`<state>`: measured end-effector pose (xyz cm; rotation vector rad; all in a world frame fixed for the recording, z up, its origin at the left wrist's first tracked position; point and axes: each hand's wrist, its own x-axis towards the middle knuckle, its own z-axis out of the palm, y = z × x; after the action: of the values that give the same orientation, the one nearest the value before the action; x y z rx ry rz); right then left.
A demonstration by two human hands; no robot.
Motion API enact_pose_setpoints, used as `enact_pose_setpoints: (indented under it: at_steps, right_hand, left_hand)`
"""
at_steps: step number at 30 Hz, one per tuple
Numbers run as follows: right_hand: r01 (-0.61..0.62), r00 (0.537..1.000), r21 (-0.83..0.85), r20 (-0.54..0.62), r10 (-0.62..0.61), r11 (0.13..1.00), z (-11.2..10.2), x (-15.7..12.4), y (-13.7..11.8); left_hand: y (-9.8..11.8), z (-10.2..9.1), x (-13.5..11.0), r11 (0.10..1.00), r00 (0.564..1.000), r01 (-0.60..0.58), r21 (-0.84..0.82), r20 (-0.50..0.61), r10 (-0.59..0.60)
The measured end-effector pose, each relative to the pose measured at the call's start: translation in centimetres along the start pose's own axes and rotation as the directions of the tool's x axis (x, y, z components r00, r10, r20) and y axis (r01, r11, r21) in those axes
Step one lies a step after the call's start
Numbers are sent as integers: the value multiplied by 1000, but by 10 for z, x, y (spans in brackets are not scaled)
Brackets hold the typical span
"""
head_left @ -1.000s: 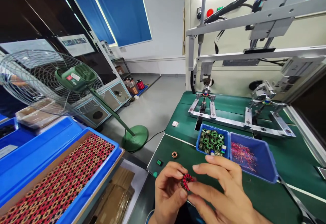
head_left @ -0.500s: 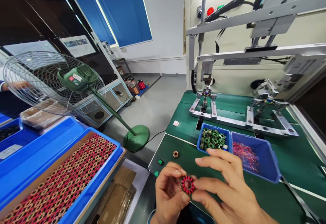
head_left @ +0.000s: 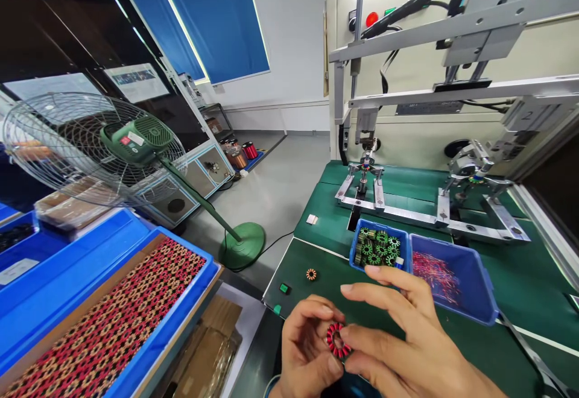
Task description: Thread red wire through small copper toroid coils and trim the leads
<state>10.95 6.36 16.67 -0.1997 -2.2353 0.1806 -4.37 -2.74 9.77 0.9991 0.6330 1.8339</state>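
Observation:
A small ring-shaped motor stator [head_left: 336, 340] wound with red wire sits between my two hands, low in the view. My left hand [head_left: 307, 344] is closed around its left side, thumb below and fingers behind. From the right, my right hand [head_left: 402, 337] pinches the ring's edge with thumb and index finger, its other fingers stretched out. Beyond the hands lies a copper-coloured wound stator [head_left: 311, 274] on the green table mat. Near it is a small green-and-black object [head_left: 284, 288]. A blue bin [head_left: 353, 258] holds several green stator cores [head_left: 379, 247].
A second blue bin [head_left: 479, 283] contains red wire scraps [head_left: 436, 274]. Behind stands a machine with metal clamps [head_left: 365, 172]. At left, a blue tray [head_left: 210, 259] carries rows of wound stators [head_left: 122, 307]. A green fan [head_left: 140, 138] stands beyond, with a person partly visible behind its grille.
Both hands have shifted slightly down with the red stator, the left also to the right. The ring looks a little turned. Behind the fan, the other person's hand has moved.

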Motion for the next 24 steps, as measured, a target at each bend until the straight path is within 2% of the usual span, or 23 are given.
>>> enact_pose_setpoints:
  at_steps: [7,10,14,18,21,24]
  right_hand:
    - [-7,1000,49,8,7,999,-5,2,5]
    - [-95,995,106,41,91,990,-7,4,4]
    - [-189,979,172,102,174,967,-1,2,1]
    - [-182,977,182,148,156,966,6,-1,-1]
    - [-156,967,149,224,120,976,3,-3,0]
    - [-133,970,74,215,114,988,-10,-8,4]
  left_hand:
    - [-9,-13,-13,980,987,157,-121,40,-153]
    - [-6,-8,-9,977,985,171,-132,46,-166]
    - [-6,-1,-3,984,991,131,-123,44,-127]
    - [-10,-5,-8,995,994,94,15,49,-95]
    - [-12,-17,-16,982,995,77,175,52,-87]
    - [-11,-38,-20,900,986,162,404,-42,-158]
